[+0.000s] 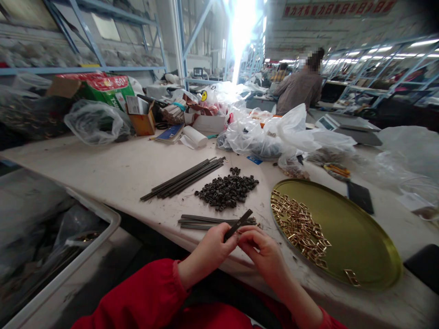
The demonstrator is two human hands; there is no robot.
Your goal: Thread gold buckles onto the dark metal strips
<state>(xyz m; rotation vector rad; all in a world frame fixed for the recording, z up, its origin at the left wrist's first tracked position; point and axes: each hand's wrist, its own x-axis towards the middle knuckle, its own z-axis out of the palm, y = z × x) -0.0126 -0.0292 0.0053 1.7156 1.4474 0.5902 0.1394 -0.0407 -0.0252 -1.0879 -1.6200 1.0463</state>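
My left hand (214, 246) is closed around a short dark strap (239, 224), whose free end points up and to the right. My right hand (262, 249) meets it at the fingertips, closed in a pinch; what it pinches is too small and hidden to name. Just beyond my hands lie several long strips (197, 221). A heap of small dark loops (226, 189) sits behind them, with a bundle of longer dark strips (185, 177) to its left. On the right, a round gold tray (356, 228) holds many gold metal buckles (302, 226).
Plastic bags (260, 135), a small box (141, 119) and a paper roll (195, 136) line the table's back. A black phone-like object (360, 196) lies beyond the tray. A bin (103, 226) stands lower left. A person (300, 87) is farther back.
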